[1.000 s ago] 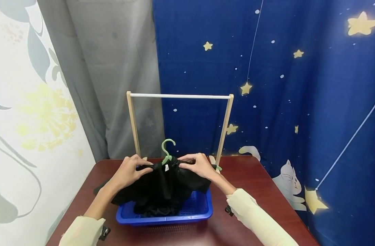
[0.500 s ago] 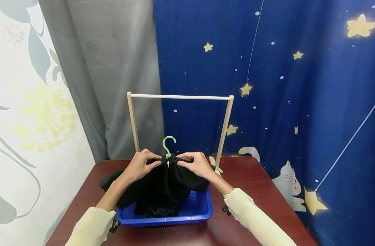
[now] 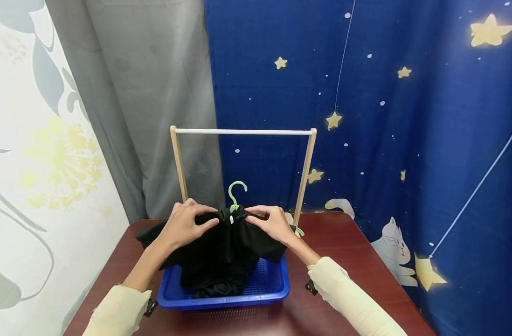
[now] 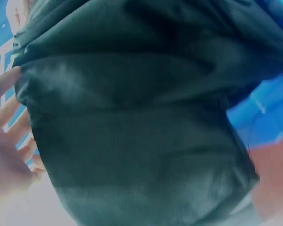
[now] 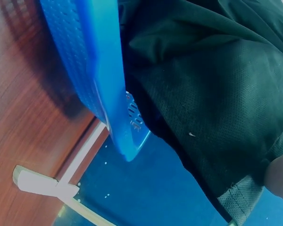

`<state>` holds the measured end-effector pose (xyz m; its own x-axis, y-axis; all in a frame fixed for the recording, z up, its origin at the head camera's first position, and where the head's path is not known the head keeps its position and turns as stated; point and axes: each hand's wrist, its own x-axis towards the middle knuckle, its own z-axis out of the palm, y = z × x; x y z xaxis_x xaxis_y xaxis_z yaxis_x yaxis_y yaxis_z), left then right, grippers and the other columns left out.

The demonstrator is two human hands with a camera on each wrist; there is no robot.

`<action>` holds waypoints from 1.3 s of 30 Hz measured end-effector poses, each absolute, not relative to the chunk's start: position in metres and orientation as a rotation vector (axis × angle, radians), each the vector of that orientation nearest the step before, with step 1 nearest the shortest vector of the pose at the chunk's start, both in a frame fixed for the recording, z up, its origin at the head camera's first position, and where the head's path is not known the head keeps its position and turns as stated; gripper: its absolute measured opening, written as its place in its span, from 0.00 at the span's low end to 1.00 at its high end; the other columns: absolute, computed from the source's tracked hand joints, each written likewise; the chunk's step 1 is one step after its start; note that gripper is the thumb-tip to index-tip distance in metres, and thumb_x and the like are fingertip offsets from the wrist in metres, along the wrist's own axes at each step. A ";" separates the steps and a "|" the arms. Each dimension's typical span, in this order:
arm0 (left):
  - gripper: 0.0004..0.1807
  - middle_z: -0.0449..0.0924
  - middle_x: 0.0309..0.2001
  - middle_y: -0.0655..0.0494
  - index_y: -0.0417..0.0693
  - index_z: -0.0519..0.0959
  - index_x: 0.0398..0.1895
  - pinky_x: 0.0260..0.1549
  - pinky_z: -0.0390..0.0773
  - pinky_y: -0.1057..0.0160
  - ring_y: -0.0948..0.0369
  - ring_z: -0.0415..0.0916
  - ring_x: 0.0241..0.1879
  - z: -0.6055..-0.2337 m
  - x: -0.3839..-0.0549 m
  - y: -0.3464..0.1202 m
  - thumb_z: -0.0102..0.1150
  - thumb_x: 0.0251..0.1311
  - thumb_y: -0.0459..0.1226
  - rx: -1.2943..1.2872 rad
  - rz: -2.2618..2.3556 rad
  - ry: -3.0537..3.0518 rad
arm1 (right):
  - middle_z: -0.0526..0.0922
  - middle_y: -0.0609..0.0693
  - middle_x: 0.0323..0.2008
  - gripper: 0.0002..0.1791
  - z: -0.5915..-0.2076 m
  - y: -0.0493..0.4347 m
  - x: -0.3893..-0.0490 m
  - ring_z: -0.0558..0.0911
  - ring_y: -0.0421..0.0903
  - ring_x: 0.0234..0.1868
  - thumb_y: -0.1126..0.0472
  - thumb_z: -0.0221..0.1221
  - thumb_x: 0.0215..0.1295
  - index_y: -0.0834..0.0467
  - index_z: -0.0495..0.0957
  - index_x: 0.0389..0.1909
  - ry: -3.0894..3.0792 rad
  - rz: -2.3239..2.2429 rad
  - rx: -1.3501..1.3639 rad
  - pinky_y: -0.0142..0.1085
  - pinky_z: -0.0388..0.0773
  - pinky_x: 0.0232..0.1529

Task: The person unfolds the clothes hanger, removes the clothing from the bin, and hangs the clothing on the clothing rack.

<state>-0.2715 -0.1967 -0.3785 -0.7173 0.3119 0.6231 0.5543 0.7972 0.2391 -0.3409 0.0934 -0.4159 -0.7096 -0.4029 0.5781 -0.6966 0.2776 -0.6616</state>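
A black short-sleeved shirt (image 3: 216,263) hangs spread on a light green hanger (image 3: 237,186), whose hook stands up out of the collar. A small white tag (image 3: 231,219) shows at the neck. My left hand (image 3: 182,226) pinches the shirt left of the collar, thumb below and fingers above. On the other side my right hand (image 3: 273,226) pinches it close to the hook. The hanger's right tip (image 3: 299,231) sticks out past the sleeve; its left end is hidden. In the left wrist view the shirt fabric (image 4: 132,141) fills most of the picture.
The shirt's lower part lies bunched in a blue plastic basket (image 3: 222,302) on a dark red table (image 3: 335,275). Behind it stands a wooden rack with a white bar (image 3: 243,132). A grey curtain (image 3: 163,93) and a blue starry curtain (image 3: 377,140) hang at the back.
My left hand has moved right along the neckline, nearer the hook. The hanger hook has risen and shifted slightly right. My right hand has stayed nearly in place, lifting a little.
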 end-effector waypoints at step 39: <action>0.10 0.88 0.38 0.56 0.44 0.91 0.45 0.41 0.78 0.52 0.57 0.77 0.41 -0.380 -0.302 -0.205 0.74 0.61 0.35 -0.765 -0.800 -2.374 | 0.89 0.35 0.48 0.16 -0.400 0.103 -0.351 0.85 0.35 0.51 0.50 0.72 0.65 0.43 0.88 0.53 -2.307 1.237 1.003 0.36 0.80 0.52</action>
